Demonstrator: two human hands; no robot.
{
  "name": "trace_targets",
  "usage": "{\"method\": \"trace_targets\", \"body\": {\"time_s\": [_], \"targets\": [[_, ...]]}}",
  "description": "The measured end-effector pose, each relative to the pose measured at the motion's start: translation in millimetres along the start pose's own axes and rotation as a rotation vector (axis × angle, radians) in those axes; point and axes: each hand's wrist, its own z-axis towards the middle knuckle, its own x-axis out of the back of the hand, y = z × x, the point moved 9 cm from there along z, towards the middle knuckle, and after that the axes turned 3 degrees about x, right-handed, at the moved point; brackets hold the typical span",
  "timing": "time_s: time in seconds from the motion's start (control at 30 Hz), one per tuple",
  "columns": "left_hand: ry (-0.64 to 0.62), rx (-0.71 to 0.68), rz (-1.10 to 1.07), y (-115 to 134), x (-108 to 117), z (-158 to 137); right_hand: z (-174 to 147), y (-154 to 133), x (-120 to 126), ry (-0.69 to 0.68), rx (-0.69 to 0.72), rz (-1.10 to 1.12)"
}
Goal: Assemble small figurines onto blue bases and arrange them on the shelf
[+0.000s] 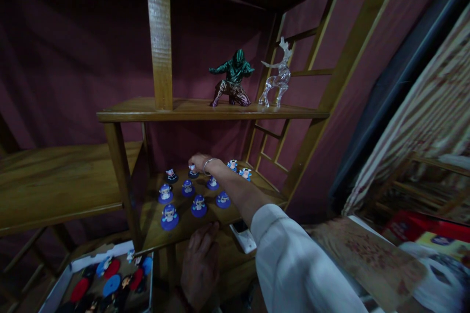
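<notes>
My right hand (200, 161) reaches over the lower shelf (154, 232), its fingers closed around the top of a small figurine (193, 172) on a dark base at the back. A similar dark-based figurine (171, 175) stands left of it. In front are several purple-based figurines, among them one at the front left (169, 217) and one in the middle (199, 205). Two white-and-blue figurines (245, 173) stand behind my right forearm. My left hand (201, 259) lies at the shelf's front edge, fingers stretched out, holding nothing visible.
A white box (69, 274) of loose figurines and red and blue discs sits low at left. On the upper shelf (198, 112) stand a green kneeling statue (235, 76) and a clear deer (277, 80). A white device (244, 238) lies near the lower shelf's front edge.
</notes>
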Motion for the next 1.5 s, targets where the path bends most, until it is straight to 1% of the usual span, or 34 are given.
{"method": "trace_targets", "body": {"time_s": [0.17, 0.33, 0.53, 0.73, 0.97, 1.2, 1.4, 1.5], "targets": [[0.012, 0.041, -0.061, -4.3, -1.1, -0.7, -1.7, 3.1, 0.5, -0.037, 0.000, -0.043], [0.036, 0.044, -0.074, -3.9, 0.7, -1.1, -6.2, 7.9, 1.6, -0.049, -0.018, -0.067], [0.012, 0.025, -0.058, -2.7, -1.2, -0.3, -9.0, 13.3, -1.1, -0.055, -0.039, -0.036], [-0.006, 0.035, -0.057, -5.4, -5.1, -3.3, -7.9, 14.4, -3.8, -0.066, -0.045, -0.020], [0.007, 0.025, -0.059, -4.5, -3.3, -2.9, -9.2, 11.9, -2.0, -0.061, -0.030, -0.016], [-0.006, 0.030, -0.042, -4.7, -3.2, -2.6, -9.5, 10.2, -1.6, -0.108, -0.015, 0.015], [-0.002, 0.022, -0.029, -2.2, -0.6, -0.6, -3.8, 3.2, 11.4, -0.031, 0.010, 0.032], [0.008, 0.028, -0.038, -3.0, -0.2, -0.9, 1.1, -7.2, 12.9, -0.032, 0.024, 0.048]]}}
